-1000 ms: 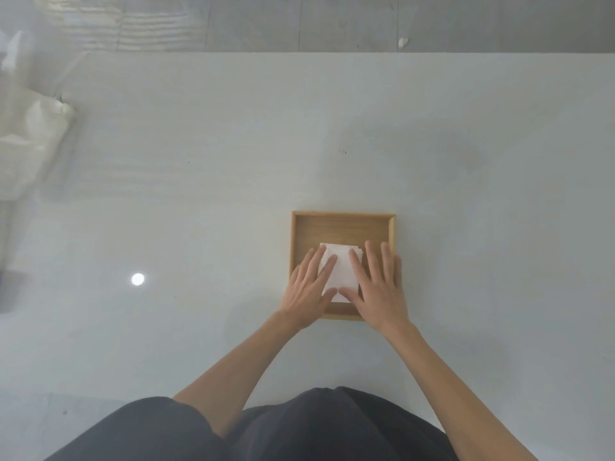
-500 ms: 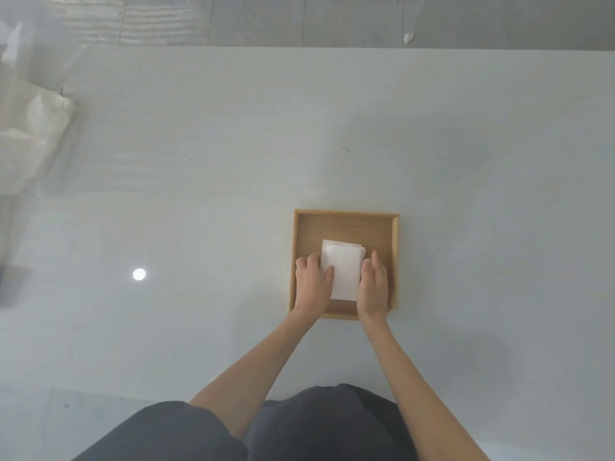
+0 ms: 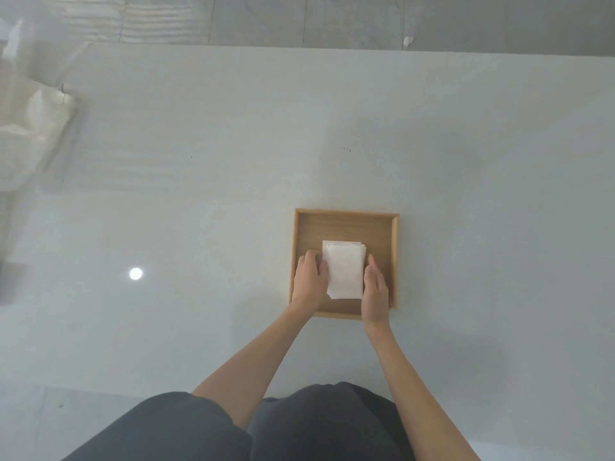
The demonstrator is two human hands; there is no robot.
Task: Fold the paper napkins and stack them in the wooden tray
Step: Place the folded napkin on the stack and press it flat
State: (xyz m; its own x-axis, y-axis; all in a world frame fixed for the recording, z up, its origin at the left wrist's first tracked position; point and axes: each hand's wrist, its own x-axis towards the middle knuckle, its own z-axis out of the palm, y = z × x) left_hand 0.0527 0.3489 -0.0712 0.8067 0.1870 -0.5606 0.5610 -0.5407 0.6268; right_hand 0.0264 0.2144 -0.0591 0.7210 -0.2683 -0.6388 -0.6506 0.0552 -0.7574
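Pale table (image 3: pixel 233 154): folded napkins (image 3: pixel 344 269), stacked in wooden tray (image 3: pixel 346 213), are pressed between curled left hand (image 3: pixel 311 279), flat right hand (image 3: pixel 376 289) (seemingly finished).

Bare indoor room, kind unclear, broad glossy white table (image 3: pixel 466 161), grey tiled floor (image 3: pixel 332 21) beyond

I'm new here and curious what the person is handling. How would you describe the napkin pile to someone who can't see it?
On the big pale table, find the square wooden tray just before the person. Inside it, toward the near side, lies the napkin stack, between the left hand and right hand. It is the only white rectangle on brown wood.
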